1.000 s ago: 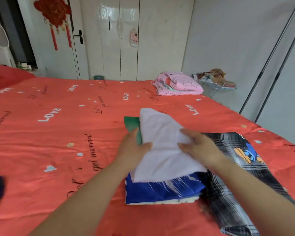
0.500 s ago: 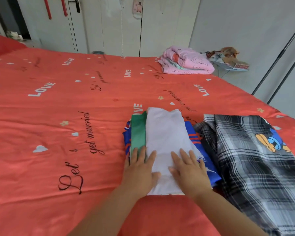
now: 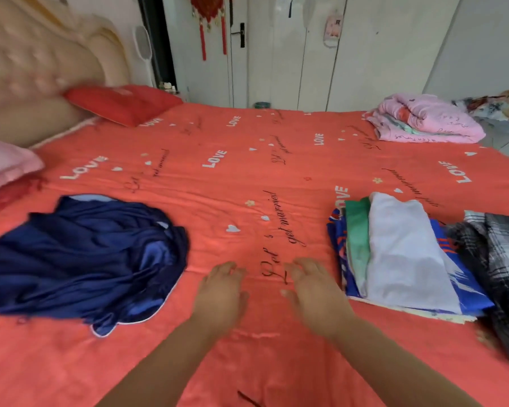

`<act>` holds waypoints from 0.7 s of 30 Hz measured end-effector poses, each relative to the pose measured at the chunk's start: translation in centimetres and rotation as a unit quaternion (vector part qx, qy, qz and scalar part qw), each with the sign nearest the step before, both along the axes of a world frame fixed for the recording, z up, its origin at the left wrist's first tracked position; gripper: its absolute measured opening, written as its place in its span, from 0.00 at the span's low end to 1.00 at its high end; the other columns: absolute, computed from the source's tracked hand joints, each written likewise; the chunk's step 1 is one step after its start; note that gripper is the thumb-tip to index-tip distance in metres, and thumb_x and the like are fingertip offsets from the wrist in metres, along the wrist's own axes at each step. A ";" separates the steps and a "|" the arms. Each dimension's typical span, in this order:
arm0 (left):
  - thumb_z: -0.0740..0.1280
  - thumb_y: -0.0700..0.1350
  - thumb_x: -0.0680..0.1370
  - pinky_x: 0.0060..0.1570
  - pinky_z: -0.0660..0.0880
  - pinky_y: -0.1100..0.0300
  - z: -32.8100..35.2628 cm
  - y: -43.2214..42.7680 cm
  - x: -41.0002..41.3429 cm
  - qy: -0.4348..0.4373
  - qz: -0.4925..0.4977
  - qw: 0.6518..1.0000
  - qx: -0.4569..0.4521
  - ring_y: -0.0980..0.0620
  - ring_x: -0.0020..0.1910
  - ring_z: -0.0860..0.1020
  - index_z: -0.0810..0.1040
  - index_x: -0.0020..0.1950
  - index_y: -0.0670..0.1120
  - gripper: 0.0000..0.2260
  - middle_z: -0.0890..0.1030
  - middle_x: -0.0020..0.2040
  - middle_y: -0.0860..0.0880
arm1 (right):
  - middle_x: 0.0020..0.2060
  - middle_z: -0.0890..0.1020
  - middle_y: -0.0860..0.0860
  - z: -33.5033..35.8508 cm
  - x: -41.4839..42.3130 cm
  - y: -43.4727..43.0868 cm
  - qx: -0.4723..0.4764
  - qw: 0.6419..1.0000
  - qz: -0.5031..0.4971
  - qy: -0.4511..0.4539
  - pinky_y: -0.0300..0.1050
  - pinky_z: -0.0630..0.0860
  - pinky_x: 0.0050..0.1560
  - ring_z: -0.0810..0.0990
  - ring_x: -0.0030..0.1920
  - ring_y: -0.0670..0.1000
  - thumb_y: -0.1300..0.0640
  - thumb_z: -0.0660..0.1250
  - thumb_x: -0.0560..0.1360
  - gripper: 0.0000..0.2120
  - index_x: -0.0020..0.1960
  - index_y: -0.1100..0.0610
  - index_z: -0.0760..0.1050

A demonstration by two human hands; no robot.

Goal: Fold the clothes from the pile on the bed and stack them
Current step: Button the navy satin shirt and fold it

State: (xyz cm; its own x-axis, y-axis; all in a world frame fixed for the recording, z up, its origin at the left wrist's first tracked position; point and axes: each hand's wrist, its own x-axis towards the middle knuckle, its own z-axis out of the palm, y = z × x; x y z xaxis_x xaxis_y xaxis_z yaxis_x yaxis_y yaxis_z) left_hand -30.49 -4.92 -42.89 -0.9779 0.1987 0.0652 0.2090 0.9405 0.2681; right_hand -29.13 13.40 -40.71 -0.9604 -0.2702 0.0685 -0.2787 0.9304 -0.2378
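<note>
Over the bed [image 3: 247, 171], the left hand [image 3: 221, 295] and right hand [image 3: 316, 298] hover empty, slack. The navy garment [image 3: 83, 259] looks limp, slippery — best pinched along its edge.

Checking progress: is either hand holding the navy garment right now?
No: the left hand and right hand are open over the sheet, apart from the navy garment.

A crumpled navy satin garment [image 3: 83, 259] lies unfolded on the bed's left. At right, a folded stack [image 3: 400, 259]: white piece on top, green and blue beneath, perhaps more.
</note>
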 end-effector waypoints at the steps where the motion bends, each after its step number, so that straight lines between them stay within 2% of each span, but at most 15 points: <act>1: 0.60 0.50 0.76 0.66 0.62 0.58 0.0 -2.4 0.9 -0.003 0.020 1.000 -0.012 0.51 0.70 0.62 0.65 0.71 0.52 0.22 0.63 0.71 0.51 | 0.70 0.63 0.52 0.1 0.3 -2.4 -0.003 1.000 0.021 0.001 0.46 0.61 0.70 0.60 0.70 0.52 0.49 0.58 0.77 0.23 0.71 0.52 0.61; 4: 0.60 0.49 0.76 0.63 0.65 0.55 -0.6 -9.7 3.1 -0.020 0.089 0.996 -0.023 0.51 0.68 0.63 0.64 0.70 0.52 0.22 0.63 0.70 0.52 | 0.69 0.64 0.52 -0.2 0.8 -9.6 -0.008 0.997 0.076 0.000 0.46 0.61 0.70 0.61 0.69 0.53 0.50 0.59 0.77 0.22 0.70 0.53 0.63; 7: 0.61 0.52 0.77 0.65 0.65 0.54 -2.2 -16.4 4.6 -0.035 0.159 0.987 -0.009 0.51 0.69 0.62 0.61 0.72 0.53 0.24 0.62 0.70 0.53 | 0.67 0.66 0.52 -1.5 1.0 -15.9 -0.017 0.993 0.116 -0.011 0.45 0.61 0.69 0.63 0.68 0.53 0.49 0.60 0.77 0.21 0.68 0.53 0.65; 12: 0.62 0.59 0.75 0.68 0.62 0.54 -6.3 -24.3 5.1 -0.094 0.228 0.969 0.029 0.49 0.72 0.58 0.52 0.75 0.57 0.33 0.55 0.75 0.52 | 0.68 0.65 0.50 -5.1 -0.4 -23.5 -0.061 0.985 0.125 -0.098 0.38 0.57 0.69 0.64 0.69 0.49 0.50 0.60 0.77 0.25 0.73 0.52 0.59; 13: 0.63 0.60 0.74 0.69 0.62 0.54 -7.1 -25.1 4.9 -0.106 0.229 0.967 0.023 0.49 0.72 0.58 0.52 0.75 0.58 0.33 0.55 0.75 0.52 | 0.69 0.65 0.51 -5.9 -0.8 -24.7 -0.082 0.983 0.106 -0.124 0.37 0.57 0.68 0.64 0.69 0.49 0.50 0.60 0.77 0.26 0.73 0.52 0.58; 15: 0.60 0.61 0.74 0.66 0.63 0.56 -8.2 -26.1 4.3 -0.094 0.229 0.969 -0.010 0.50 0.70 0.60 0.60 0.72 0.60 0.26 0.60 0.73 0.55 | 0.69 0.67 0.53 -7.1 -1.5 -26.4 -0.129 0.975 0.040 -0.175 0.38 0.61 0.66 0.66 0.69 0.50 0.49 0.61 0.77 0.28 0.74 0.52 0.56; 18: 0.57 0.57 0.77 0.57 0.66 0.60 -8.8 -25.8 3.2 -0.019 0.218 0.976 0.001 0.52 0.60 0.68 0.73 0.60 0.55 0.14 0.74 0.61 0.56 | 0.67 0.71 0.53 -8.7 -2.8 -28.1 -0.185 0.963 -0.041 -0.192 0.40 0.64 0.64 0.70 0.66 0.51 0.48 0.61 0.77 0.28 0.74 0.53 0.57; 20: 0.56 0.55 0.78 0.53 0.65 0.59 -8.7 -24.3 3.0 0.009 0.181 0.983 0.024 0.52 0.55 0.71 0.74 0.53 0.51 0.12 0.78 0.54 0.54 | 0.67 0.72 0.52 -9.1 -3.4 -29.1 -0.257 0.942 -0.076 -0.201 0.43 0.67 0.65 0.72 0.65 0.51 0.49 0.64 0.76 0.28 0.73 0.53 0.61; 21: 0.56 0.55 0.78 0.52 0.65 0.59 -8.5 -23.3 3.3 0.013 0.163 0.986 0.042 0.51 0.54 0.72 0.74 0.50 0.50 0.11 0.79 0.52 0.53 | 0.65 0.74 0.51 -9.2 -3.6 -29.5 -0.306 0.922 -0.096 -0.218 0.46 0.71 0.63 0.74 0.62 0.51 0.51 0.66 0.75 0.26 0.71 0.52 0.63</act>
